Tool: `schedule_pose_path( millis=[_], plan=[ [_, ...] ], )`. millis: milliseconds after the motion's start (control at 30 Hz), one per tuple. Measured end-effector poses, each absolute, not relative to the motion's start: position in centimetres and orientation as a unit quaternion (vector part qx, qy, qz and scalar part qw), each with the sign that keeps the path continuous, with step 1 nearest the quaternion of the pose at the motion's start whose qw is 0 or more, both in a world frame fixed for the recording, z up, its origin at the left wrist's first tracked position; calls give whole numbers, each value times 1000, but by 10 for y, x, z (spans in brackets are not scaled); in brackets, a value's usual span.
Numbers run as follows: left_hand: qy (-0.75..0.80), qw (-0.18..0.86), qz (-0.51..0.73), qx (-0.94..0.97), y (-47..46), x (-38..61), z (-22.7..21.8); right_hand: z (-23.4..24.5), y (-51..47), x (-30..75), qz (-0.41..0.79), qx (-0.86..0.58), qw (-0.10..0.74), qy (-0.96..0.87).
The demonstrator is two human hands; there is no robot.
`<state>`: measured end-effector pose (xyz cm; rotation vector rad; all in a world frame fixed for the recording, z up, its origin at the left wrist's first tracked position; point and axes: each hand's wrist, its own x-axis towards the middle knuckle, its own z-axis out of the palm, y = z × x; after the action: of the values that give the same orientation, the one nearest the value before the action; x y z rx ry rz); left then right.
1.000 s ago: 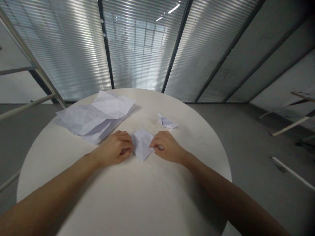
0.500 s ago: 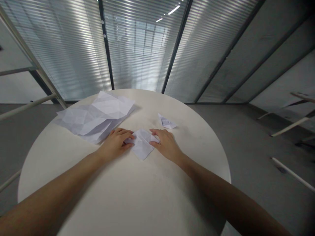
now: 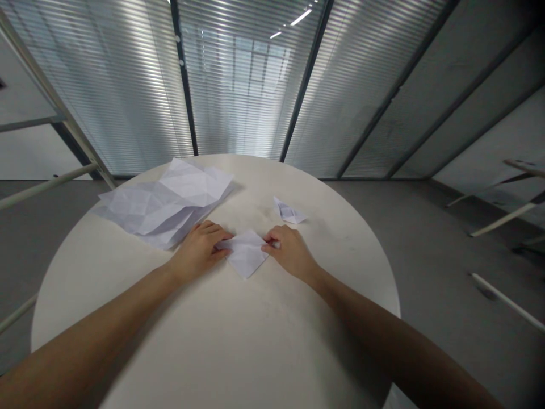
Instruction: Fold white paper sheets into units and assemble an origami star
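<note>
Pinching folded paper (image 3: 246, 257), fingers (image 3: 272, 250) nearly closed: left hand (image 3: 198, 247), nine o'clock; right hand (image 3: 293, 251), three o'clock; uneven tugging may tear it.

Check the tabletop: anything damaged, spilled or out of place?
Only the creased white sheets at far left look untidy, overlapping unevenly. No spill shows, nor any tear in the folded paper between left hand and right hand.

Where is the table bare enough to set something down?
Bare: the near part of the table between the forearms; the right side, between the small fold and the rim; the far patch between fold and sheets. Crowded: far left, under the sheets, and mid-table, where left hand and right hand touch the paper.
</note>
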<state>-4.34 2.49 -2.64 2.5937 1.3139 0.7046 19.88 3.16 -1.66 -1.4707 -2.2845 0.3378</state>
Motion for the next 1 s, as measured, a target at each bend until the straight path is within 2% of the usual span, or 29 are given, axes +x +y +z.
schedule_pose_path(
  millis=[133,400,667,833,1000],
  plan=[
    [394,33,205,895,25,-44,-22,-14,27,200,67,-469,173,-864],
    [339,-21,113,934,13,-42,-13,-13,18,204,-28,-329,63,-942],
    [371,-60,97,922,6,-31,-8,-9,13,196,16,-406,92,-909],
    [388,-59,126,911,6,-31,-10,-14,19,196,102,-419,142,-891],
    [400,-53,156,901,8,-30,-15,-15,19,195,151,-455,133,-867]
  ],
)
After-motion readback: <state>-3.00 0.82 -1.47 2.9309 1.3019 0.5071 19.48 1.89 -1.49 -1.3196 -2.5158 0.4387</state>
